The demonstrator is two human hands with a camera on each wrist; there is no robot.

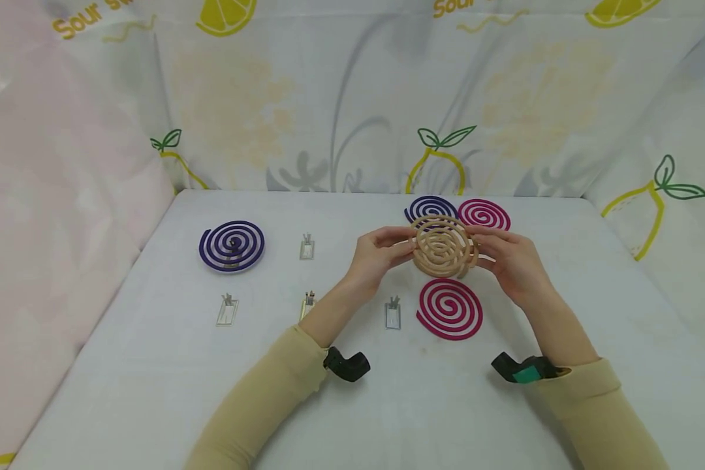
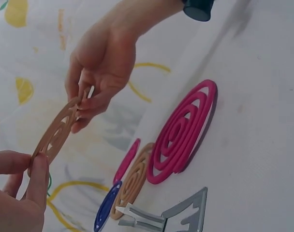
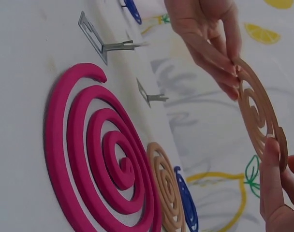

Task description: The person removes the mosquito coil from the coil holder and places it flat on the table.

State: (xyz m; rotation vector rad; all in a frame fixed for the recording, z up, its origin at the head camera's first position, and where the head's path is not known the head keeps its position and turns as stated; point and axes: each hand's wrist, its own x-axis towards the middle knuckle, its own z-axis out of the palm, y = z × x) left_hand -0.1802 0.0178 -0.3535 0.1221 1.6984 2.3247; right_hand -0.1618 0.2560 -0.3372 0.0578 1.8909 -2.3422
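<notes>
Both hands hold a tan mosquito coil (image 3: 270, 108) up over the right half of the table, one at each side. My left hand (image 1: 371, 256) pinches its left edge between thumb and fingers, and my right hand (image 1: 516, 266) pinches the opposite edge. Below it, a second tan mosquito coil (image 2: 132, 181) lies on the table, partly covered by the held one in the head view. In front of that lies a pink mosquito coil (image 1: 450, 303). Behind are a dark blue mosquito coil (image 1: 430, 200) and another pink mosquito coil (image 1: 493, 214).
At the left, a dark blue mosquito coil (image 1: 234, 243) sits raised on a small stand. Small metal stands (image 1: 307, 249) with upright prongs are spread over the white table (image 1: 423, 418); the left forearm partly hides a gold-coloured stand (image 1: 307, 305). A printed cloth (image 1: 329, 98) hangs behind.
</notes>
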